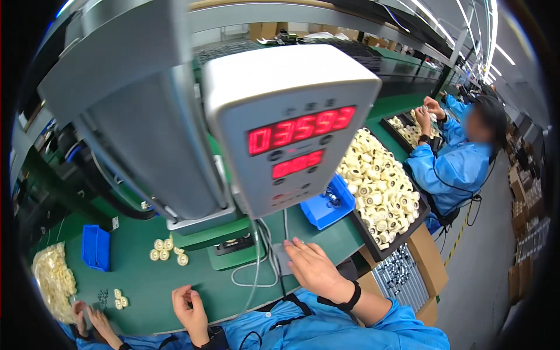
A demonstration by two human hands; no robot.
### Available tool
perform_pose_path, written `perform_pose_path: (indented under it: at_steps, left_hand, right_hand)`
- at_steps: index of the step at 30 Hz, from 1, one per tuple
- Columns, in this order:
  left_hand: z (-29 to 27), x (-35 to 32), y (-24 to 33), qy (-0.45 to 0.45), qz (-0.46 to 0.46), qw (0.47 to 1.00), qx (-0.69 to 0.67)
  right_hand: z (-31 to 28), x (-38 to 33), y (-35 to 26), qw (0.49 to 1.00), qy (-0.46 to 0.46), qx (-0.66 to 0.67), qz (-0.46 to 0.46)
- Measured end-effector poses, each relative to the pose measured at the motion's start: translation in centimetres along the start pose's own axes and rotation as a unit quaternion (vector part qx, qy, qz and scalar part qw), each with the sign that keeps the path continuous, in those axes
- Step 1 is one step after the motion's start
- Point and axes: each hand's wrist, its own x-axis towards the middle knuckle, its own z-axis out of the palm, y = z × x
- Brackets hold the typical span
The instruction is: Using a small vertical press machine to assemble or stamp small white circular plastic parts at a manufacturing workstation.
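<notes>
A press machine (146, 140) with a white display box (291, 128) lit by red digits rises in front of me. My right hand (315, 269) lies with fingers stretched over a grey plate (282, 259) beside the green machine base (233, 256). Grey cables (265, 274) loop between that base and the hand. My left hand (190, 312) is at the table's near edge with fingers curled in; whatever it may hold is hidden. Several cream-coloured round rollers (165, 249) lie left of the base, apart from both hands.
A blue bin (328, 204) with small parts and a black tray (382, 254) heaped with cream wheels stand right. Below is a carton (429, 262) of metal parts. At left are an upright blue bin (96, 248), a clear bag (52, 274) and another person's hands (93, 319). A co-worker (455, 163) sits right.
</notes>
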Motion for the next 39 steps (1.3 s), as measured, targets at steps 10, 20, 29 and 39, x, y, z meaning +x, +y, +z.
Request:
perform_pose_path:
  at_steps: [10,20,29,39]
  left_hand:
    - [0.1,0.1,0.1,0.006,0.03,0.998,0.055]
    - [0.0,0.1,0.8,0.0,0.052,0.997,0.059]
    - [-1.5,4.4,3.6,-0.091,0.052,0.98,0.172]
    - [-0.3,7.3,2.1,-0.146,0.093,0.949,0.265]
  right_hand:
    - [-2.9,5.2,8.7,0.944,0.213,-0.184,0.173]
    - [0.9,9.4,13.7,0.884,0.068,-0.348,0.305]
    - [-1.3,7.6,12.7,0.957,0.213,-0.12,0.159]
    - [-1.5,6.6,2.0,0.842,0.047,0.513,0.161]
